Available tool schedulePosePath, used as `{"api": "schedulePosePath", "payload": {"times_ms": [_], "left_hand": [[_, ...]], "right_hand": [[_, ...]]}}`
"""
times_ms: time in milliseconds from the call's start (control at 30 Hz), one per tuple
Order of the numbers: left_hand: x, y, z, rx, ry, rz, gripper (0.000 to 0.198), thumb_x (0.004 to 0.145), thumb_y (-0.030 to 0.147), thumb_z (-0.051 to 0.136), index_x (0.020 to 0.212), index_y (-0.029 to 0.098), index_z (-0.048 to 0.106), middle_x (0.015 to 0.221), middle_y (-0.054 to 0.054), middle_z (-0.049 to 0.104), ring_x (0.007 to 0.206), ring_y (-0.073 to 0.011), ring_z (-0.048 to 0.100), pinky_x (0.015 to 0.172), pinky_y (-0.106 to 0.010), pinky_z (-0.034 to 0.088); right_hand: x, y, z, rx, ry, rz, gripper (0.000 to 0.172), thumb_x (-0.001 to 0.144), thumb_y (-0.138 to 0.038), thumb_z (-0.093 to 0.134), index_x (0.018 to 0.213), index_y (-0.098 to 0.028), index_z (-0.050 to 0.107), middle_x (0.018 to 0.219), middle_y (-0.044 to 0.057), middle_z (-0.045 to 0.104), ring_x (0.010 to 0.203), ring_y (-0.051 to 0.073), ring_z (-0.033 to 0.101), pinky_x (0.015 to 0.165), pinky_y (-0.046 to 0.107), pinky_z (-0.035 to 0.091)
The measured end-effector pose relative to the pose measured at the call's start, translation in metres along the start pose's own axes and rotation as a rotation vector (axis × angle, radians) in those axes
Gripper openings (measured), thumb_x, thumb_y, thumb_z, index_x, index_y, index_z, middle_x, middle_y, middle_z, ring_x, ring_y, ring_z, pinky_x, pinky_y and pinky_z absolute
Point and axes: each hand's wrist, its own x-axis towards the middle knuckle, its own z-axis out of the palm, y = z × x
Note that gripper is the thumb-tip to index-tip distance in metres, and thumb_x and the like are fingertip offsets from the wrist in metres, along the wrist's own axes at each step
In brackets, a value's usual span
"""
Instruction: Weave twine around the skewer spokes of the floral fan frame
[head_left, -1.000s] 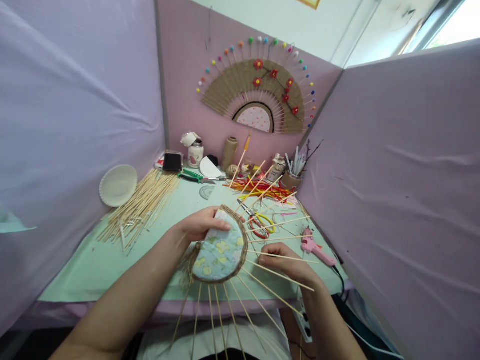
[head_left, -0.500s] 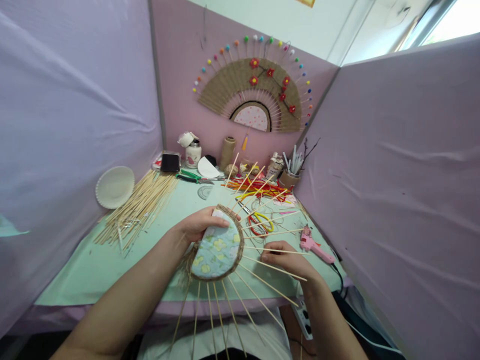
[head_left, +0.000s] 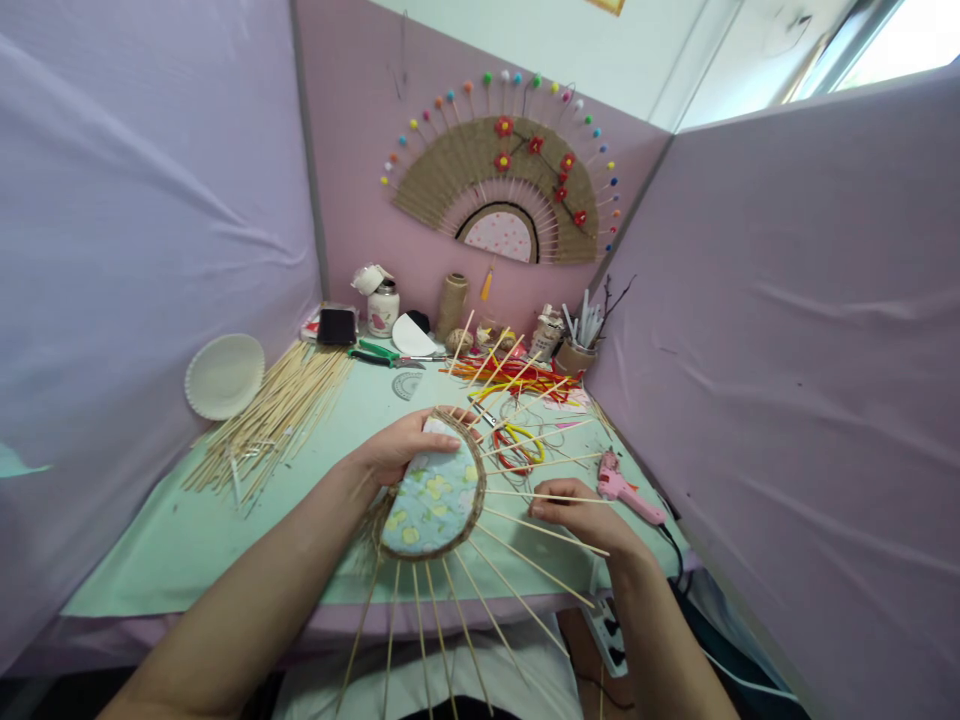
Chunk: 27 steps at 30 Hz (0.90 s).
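My left hand (head_left: 409, 445) grips the upper left edge of a half-round fan base (head_left: 435, 500), thumb on its face. The base is covered in light blue cloth with a yellow-green pattern and edged with brown twine (head_left: 481, 500). Thin bamboo sticks (head_left: 540, 538) spread out from its curved rim. Loose twine ends (head_left: 373, 530) hang at its left side. To the right, my right hand (head_left: 562, 503) is behind the sticks, fingers curled together in a pinch. A thin strand seems to lie near its fingertips, but what they hold is unclear.
A pink glue gun (head_left: 626, 488) lies to the right, its cord over the edge. Scissors (head_left: 517, 447) and red and yellow pipe cleaners (head_left: 517, 378) lie behind the sticks. Bamboo sticks (head_left: 281, 420) are piled left, by a white plate (head_left: 225, 377). A finished fan (head_left: 450, 160) hangs behind.
My right hand has shifted slightly right, a little away from the fan base. My left hand keeps its grip. The whole view has moved slightly.
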Motion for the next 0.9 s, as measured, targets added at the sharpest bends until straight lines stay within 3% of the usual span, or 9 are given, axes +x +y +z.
{"api": "schedulePosePath", "payload": {"times_ms": [233, 400, 467, 667, 800, 900], "left_hand": [[0.001, 0.001, -0.001, 0.031, 0.005, -0.008, 0.060, 0.059, 0.016, 0.083, 0.114, 0.015, 0.059, 0.099, -0.011, 0.073, 0.078, -0.0187, 0.070, 0.071, -0.029, 0.055], [0.001, 0.002, 0.001, 0.054, 0.038, -0.013, 0.054, 0.058, 0.018, 0.084, 0.108, 0.016, 0.061, 0.099, -0.010, 0.074, 0.076, -0.0186, 0.071, 0.068, -0.028, 0.055], [0.001, 0.002, 0.002, 0.067, 0.051, -0.014, 0.053, 0.058, 0.018, 0.084, 0.106, 0.016, 0.062, 0.098, -0.009, 0.075, 0.076, -0.0187, 0.071, 0.067, -0.028, 0.055], [0.001, 0.003, 0.000, 0.071, 0.082, -0.013, 0.053, 0.058, 0.018, 0.084, 0.106, 0.016, 0.062, 0.096, -0.008, 0.075, 0.075, -0.0189, 0.071, 0.065, -0.028, 0.056], [0.001, 0.006, -0.003, 0.031, 0.140, 0.034, 0.051, 0.058, 0.016, 0.084, 0.105, 0.016, 0.063, 0.092, -0.007, 0.075, 0.071, -0.0178, 0.070, 0.065, -0.027, 0.056], [0.001, 0.009, -0.004, -0.014, 0.208, 0.091, 0.051, 0.056, 0.017, 0.084, 0.103, 0.015, 0.064, 0.089, -0.008, 0.075, 0.070, -0.0181, 0.070, 0.065, -0.028, 0.057]], "right_hand": [[0.006, -0.004, -0.023, 0.092, 0.095, -0.058, 0.029, 0.068, -0.041, 0.075, 0.067, -0.016, 0.061, 0.061, -0.002, 0.049, 0.057, 0.009, 0.038, 0.054, 0.025, 0.027], [0.023, -0.023, -0.052, 0.401, 0.188, -0.159, 0.044, 0.068, -0.046, 0.075, 0.057, -0.020, 0.041, 0.052, -0.007, 0.032, 0.050, 0.008, 0.026, 0.048, 0.024, 0.021], [0.028, -0.037, -0.057, 0.467, 0.221, -0.211, 0.046, 0.068, -0.048, 0.076, 0.058, -0.021, 0.040, 0.053, -0.007, 0.028, 0.049, 0.008, 0.021, 0.047, 0.024, 0.020], [0.029, -0.063, -0.051, 0.471, 0.324, -0.423, 0.042, 0.068, -0.047, 0.078, 0.061, -0.022, 0.044, 0.056, -0.006, 0.026, 0.051, 0.009, 0.023, 0.046, 0.025, 0.021], [0.026, -0.051, -0.046, 0.434, 0.365, -0.444, 0.043, 0.069, -0.051, 0.074, 0.060, -0.023, 0.043, 0.056, -0.006, 0.025, 0.051, 0.010, 0.024, 0.046, 0.025, 0.022], [0.027, -0.036, -0.039, 0.448, 0.322, -0.393, 0.042, 0.070, -0.049, 0.073, 0.060, -0.022, 0.042, 0.056, -0.006, 0.024, 0.051, 0.010, 0.023, 0.046, 0.025, 0.021]]}}
